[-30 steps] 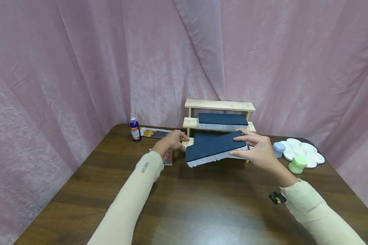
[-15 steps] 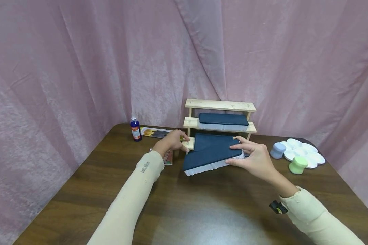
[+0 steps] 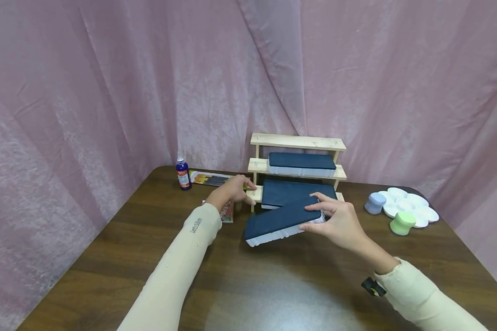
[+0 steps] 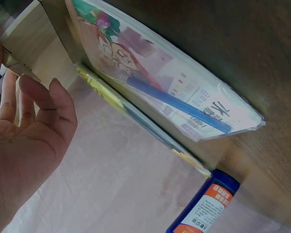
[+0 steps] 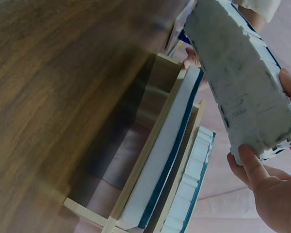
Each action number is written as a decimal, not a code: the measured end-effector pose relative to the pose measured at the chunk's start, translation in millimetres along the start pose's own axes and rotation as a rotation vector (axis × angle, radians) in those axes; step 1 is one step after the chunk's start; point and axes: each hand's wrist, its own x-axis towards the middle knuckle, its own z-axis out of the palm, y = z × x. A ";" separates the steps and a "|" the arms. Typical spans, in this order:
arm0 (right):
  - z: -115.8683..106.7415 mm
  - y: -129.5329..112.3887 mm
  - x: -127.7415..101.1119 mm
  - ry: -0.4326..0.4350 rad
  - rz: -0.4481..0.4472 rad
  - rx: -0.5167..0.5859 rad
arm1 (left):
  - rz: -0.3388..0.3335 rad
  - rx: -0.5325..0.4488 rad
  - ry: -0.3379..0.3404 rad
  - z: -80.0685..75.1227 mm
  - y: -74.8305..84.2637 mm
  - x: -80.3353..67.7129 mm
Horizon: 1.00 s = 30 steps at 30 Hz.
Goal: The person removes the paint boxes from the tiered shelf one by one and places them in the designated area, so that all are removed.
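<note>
My right hand (image 3: pixel 337 218) grips the right end of a long white box with a dark blue lid (image 3: pixel 283 220). The box is tilted in the air in front of a wooden tiered rack (image 3: pixel 297 141), its left end lower. Its scuffed white underside (image 5: pixel 242 77) faces the right wrist camera. At the rack's lower left end, my left hand (image 3: pixel 233 189) holds the shelf end between thumb and fingers. A similar box (image 3: pixel 298 193) lies on the lower shelf and another (image 3: pixel 301 161) on the middle one.
Left of the rack are a blue bottle (image 3: pixel 183 174), a pack of brushes (image 3: pixel 209 179) and a picture-covered packet (image 4: pixel 169 82) with a blue stick on it. To the right are a white flower-shaped palette (image 3: pixel 412 202), a blue sponge (image 3: pixel 374 203) and a green sponge (image 3: pixel 402 223).
My right hand has moved toward me and slightly left and down with the box, away from the rack. More of the box on the lower shelf shows. My left hand has stayed put.
</note>
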 end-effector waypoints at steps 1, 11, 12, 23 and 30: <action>0.7 0.2 -0.7 -0.006 -0.002 -0.005 | 0.002 0.002 -0.001 0.3 0.0 0.4; 5.1 -0.5 -8.2 -0.032 0.019 -0.052 | -0.002 -0.002 0.001 1.3 2.6 1.2; 4.7 -0.7 -8.8 -0.035 0.028 -0.049 | -0.004 -0.007 0.002 1.4 2.7 1.4; 2.5 1.9 -13.5 -0.116 0.137 0.073 | 0.050 0.031 0.008 1.4 4.3 -0.1; 4.4 6.1 -17.1 -0.170 0.193 0.140 | 0.117 0.046 -0.030 -0.6 -3.3 -3.2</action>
